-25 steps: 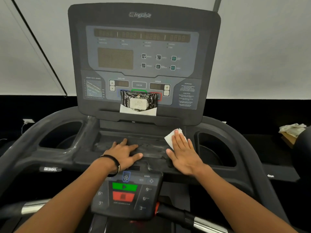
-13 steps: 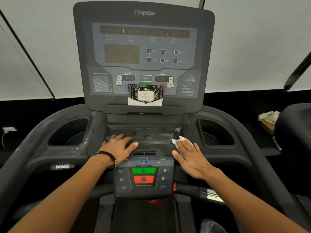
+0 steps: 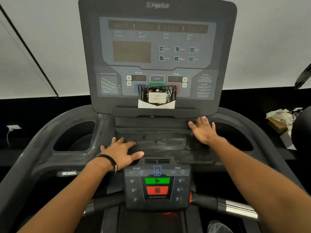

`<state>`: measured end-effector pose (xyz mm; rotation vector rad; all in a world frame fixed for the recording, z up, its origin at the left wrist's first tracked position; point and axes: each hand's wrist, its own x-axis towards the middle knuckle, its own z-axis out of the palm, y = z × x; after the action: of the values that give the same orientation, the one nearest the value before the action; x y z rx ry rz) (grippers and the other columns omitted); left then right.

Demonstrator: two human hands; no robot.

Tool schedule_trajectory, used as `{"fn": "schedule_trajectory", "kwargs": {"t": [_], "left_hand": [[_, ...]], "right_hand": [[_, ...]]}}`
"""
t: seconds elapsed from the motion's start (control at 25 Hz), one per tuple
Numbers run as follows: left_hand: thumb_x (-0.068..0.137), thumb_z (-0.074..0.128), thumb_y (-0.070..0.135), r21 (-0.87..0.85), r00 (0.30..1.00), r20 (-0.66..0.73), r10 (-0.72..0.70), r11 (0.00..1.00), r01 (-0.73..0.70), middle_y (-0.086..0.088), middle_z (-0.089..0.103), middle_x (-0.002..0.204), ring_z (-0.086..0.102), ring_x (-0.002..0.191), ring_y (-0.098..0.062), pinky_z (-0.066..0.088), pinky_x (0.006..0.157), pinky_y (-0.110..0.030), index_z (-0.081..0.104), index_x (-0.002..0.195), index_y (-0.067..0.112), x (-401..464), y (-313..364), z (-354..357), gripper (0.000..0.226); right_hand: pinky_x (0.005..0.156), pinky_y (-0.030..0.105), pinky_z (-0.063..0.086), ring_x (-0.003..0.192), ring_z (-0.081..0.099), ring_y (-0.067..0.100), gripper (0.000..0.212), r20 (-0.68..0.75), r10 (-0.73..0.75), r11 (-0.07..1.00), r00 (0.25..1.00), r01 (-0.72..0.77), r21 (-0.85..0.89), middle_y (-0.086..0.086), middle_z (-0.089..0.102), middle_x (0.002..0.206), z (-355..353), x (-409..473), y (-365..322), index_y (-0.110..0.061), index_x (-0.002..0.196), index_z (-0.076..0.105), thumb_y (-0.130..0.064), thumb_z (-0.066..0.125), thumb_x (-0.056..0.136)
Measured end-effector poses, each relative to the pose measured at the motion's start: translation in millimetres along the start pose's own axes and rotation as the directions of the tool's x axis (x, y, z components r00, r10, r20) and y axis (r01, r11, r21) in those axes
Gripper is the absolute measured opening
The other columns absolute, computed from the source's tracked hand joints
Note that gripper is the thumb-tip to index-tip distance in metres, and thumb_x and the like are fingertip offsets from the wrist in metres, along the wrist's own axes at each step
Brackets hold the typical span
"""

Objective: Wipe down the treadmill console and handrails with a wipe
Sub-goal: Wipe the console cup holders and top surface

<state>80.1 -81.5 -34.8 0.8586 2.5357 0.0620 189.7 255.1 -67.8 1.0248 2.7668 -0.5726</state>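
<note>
Hands rest on the treadmill's shallow tray (image 3: 161, 142), the streaked dark recess between the upright console (image 3: 157, 54) and the near control pad (image 3: 157, 185). The left hand (image 3: 121, 153) lies flat on the tray's near left part, fingers straight and spread, thumb pointing right toward the vent slots; it holds nothing, and a black wristband (image 3: 109, 163) circles its wrist. The right hand (image 3: 202, 130) reaches to the tray's far right corner, just below the console's lower lip, with fingers extended and pressed down. A small white edge shows past its fingertips at the far end; that looks like the wipe (image 3: 202, 117), nearly all hidden under the hand, so how much lies beneath cannot be told. The hand is motion-blurred.

A black foil packet with a white label (image 3: 157, 97) leans on the console's ledge, covering part of the coloured buttons under the ENTER key. Deep cup holders sit on each side of the tray: the left one (image 3: 75, 137) and the right one (image 3: 234, 137), the latter just beside the right hand. Near the bottom, the control pad shows a green start button (image 3: 157, 180) above a red stop button (image 3: 157, 190). A handrail with a silver grip sensor (image 3: 239, 208) runs out at the near right. Far right, a crumpled pale cloth (image 3: 281, 116) lies on a brown box.
</note>
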Motion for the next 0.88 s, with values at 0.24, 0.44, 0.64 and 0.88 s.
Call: {"fn": "schedule_trajectory", "kwargs": {"t": [0.24,0.44,0.64,0.88], "left_hand": [[0.078,0.042,0.081,-0.044,0.998,0.068,-0.011,0.999,0.015,-0.003,0.018,0.159,0.002,0.148,-0.032,0.015,0.108,-0.072,0.037,0.142,0.044,10,-2,-6,0.074],[0.069,0.038,0.09,-0.058,0.999,0.049,-0.001,0.998,0.004,-0.004,0.015,0.16,0.0,0.148,-0.035,0.015,0.11,-0.07,0.036,0.143,0.042,5,-4,-4,0.088],[0.057,0.06,0.085,-0.177,0.996,-0.06,-0.062,0.983,0.05,-0.012,0.008,0.161,0.009,0.147,-0.035,0.022,0.117,-0.049,0.019,0.152,0.025,-4,-38,0,0.119],[0.066,0.084,0.048,-0.139,0.988,-0.148,-0.035,0.99,0.014,-0.008,0.016,0.161,0.026,0.144,-0.027,0.03,0.114,-0.039,0.015,0.153,0.019,-6,-54,2,0.115]], "right_hand": [[0.124,0.049,-0.006,0.154,-0.01,0.019,0.087,0.024,-0.131,0.989,0.991,0.132,-0.064,0.001,-0.007,0.168,3,-29,8,-0.015,0.16,0.002,-0.07,0.009,0.094],[0.122,0.04,-0.011,0.153,-0.014,0.014,0.117,0.033,-0.271,0.955,0.962,0.273,-0.115,-0.005,-0.006,0.168,33,-112,9,-0.017,0.16,0.005,-0.086,-0.019,0.069],[0.123,0.041,-0.012,0.153,-0.012,0.015,0.09,0.087,-0.245,0.959,0.966,0.254,-0.123,0.0,-0.002,0.169,26,-91,-15,-0.015,0.16,0.005,-0.072,0.005,0.091],[0.123,0.044,-0.013,0.152,-0.01,0.007,0.059,0.251,-0.418,0.897,0.873,0.44,-0.036,-0.005,0.001,0.169,22,-80,-60,-0.024,0.16,0.012,-0.05,0.016,0.107]]}}
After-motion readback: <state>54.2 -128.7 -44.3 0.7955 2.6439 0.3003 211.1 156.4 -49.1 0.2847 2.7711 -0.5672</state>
